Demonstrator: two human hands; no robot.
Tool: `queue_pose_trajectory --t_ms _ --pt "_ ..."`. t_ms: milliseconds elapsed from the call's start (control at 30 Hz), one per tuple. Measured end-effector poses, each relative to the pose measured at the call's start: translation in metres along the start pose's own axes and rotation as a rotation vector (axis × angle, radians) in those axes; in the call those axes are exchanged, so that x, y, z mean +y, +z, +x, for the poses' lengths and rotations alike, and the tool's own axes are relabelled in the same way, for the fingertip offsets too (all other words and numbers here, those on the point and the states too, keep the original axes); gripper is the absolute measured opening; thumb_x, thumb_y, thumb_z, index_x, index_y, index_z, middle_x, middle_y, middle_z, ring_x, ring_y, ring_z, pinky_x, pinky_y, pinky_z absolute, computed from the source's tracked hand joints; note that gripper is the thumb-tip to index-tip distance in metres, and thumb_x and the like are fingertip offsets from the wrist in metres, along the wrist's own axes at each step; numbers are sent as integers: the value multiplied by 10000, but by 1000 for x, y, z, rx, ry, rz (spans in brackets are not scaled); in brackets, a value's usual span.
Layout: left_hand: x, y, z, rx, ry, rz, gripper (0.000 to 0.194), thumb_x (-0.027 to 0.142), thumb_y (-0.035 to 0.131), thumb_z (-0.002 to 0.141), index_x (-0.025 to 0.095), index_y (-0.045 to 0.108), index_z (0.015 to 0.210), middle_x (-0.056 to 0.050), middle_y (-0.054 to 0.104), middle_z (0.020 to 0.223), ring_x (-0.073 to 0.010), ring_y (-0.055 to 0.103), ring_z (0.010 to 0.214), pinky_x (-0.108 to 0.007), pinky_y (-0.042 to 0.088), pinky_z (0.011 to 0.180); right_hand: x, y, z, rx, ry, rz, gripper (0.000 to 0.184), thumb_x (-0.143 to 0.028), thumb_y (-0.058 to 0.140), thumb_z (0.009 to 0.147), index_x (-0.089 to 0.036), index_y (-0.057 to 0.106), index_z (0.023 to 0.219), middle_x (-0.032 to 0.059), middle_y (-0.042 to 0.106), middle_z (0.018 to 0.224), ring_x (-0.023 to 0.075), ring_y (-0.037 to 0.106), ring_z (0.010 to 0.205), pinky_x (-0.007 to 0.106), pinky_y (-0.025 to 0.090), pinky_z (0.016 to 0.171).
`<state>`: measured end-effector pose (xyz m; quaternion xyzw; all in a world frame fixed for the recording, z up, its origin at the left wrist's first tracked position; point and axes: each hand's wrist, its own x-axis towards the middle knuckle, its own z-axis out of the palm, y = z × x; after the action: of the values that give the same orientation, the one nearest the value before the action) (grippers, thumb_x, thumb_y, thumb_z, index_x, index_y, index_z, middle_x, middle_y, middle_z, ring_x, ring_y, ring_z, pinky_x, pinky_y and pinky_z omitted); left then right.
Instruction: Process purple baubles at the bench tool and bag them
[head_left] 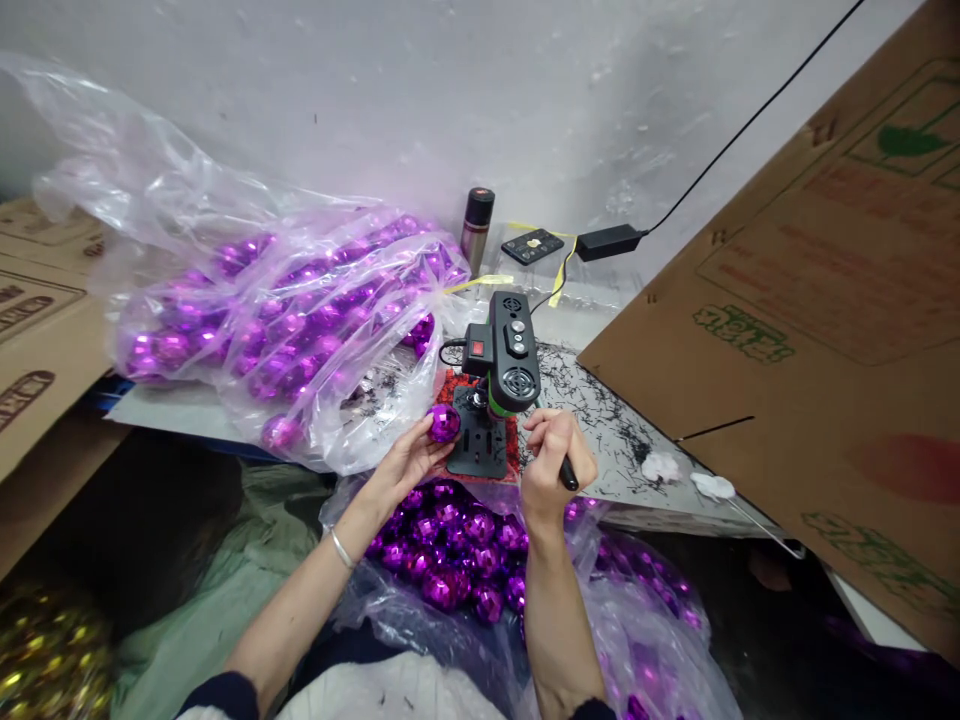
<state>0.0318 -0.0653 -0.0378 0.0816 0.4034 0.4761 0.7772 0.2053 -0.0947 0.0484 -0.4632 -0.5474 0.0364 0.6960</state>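
Note:
Between its fingertips, my left hand [411,455] has a shiny purple faceted ball ornament [443,423], beside the black slotted base plate [478,455] of a small machine. My right hand [556,462] is closed around a tool with a black handle [569,474]; only the handle's end shows, and its working tip is hidden by the fingers. Just beyond both hands stands the black machine head [514,350] with round vents, buttons and a red switch at its side. Below the hands, many more purple balls [480,540] lie in an open clear plastic bag.
A clear bag [300,310] full of purple balls lies at left. Behind stand a dark bottle [478,225], a remote-like black panel [532,246] and a power adapter [609,241]. Cardboard boxes [787,330] flank both sides. Black shreds litter the table [592,420]. Gold balls [52,650] sit lower left.

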Motion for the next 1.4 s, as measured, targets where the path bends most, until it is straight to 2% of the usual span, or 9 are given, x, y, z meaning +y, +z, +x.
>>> queue_pose_trajectory --t_ms 200,300,367,533,633,800,967,1200,1400 --pt "-3 -7 -8 -195 39 61 556 245 820 875 235 633 1398 -51 824 1095 -261 840 963 -367 698 832 3 -1 -3 -8 -27 -16 447 -277 444 1116 -243 501 674 -37 543 621 136 637 644 308 445 611" --pt "0 -12 -14 -266 57 86 698 267 882 805 282 618 1451 -16 814 1076 -219 829 894 -318 681 790 5 -2 -6 -8 -29 -19 439 -264 440 1114 -239 516 683 -29 577 647 135 642 658 310 453 624" --pt "1 -15 -14 -261 87 90 740 274 915 765 285 628 1447 -14 812 1084 -187 810 858 -294 667 782 5 -2 -7 -2 -29 -27 442 -272 439 1114 -240 516 680 -27 582 645 138 640 654 315 449 618" --pt "-4 -14 -3 -89 196 169 557 395 944 747 209 702 1213 -44 819 1082 -199 786 939 -317 658 863 4 -2 -7 -1 -30 -49 453 -283 429 1116 -243 511 672 -23 586 642 143 641 651 323 452 621" --pt "-11 -9 7 -7 327 340 584 446 960 722 207 692 1183 -43 812 1097 -206 773 1002 -333 626 963 4 -2 -6 -5 -33 -39 442 -270 437 1113 -241 519 680 -26 587 646 140 639 649 321 459 623" --pt "-18 3 18 -29 482 748 647 434 945 706 223 665 1250 -64 791 1157 -263 746 1105 -415 562 1079 4 -2 -3 -10 -20 -59 425 -287 448 1111 -248 519 693 -30 579 642 145 639 643 325 473 629" --pt "-14 12 18 -81 633 1154 540 394 904 751 223 702 1221 -108 777 1209 -350 725 1168 -509 535 1109 3 -3 -1 -34 -15 -72 418 -293 439 1108 -247 509 699 -23 604 676 135 620 637 320 460 628" --pt "-16 17 27 -181 738 1256 487 343 901 763 237 761 1218 -117 773 1213 -382 686 1235 -531 483 1168 3 -4 -4 -35 -19 -83 420 -287 434 1107 -250 504 695 -15 612 685 141 627 658 326 472 640" --pt "-31 13 48 -125 793 1331 583 456 904 796 258 747 1322 -122 704 1371 -367 626 1337 -518 441 1178 3 -5 -3 -44 -64 -75 412 -241 429 1102 -248 528 702 -18 616 676 141 644 663 317 489 633"
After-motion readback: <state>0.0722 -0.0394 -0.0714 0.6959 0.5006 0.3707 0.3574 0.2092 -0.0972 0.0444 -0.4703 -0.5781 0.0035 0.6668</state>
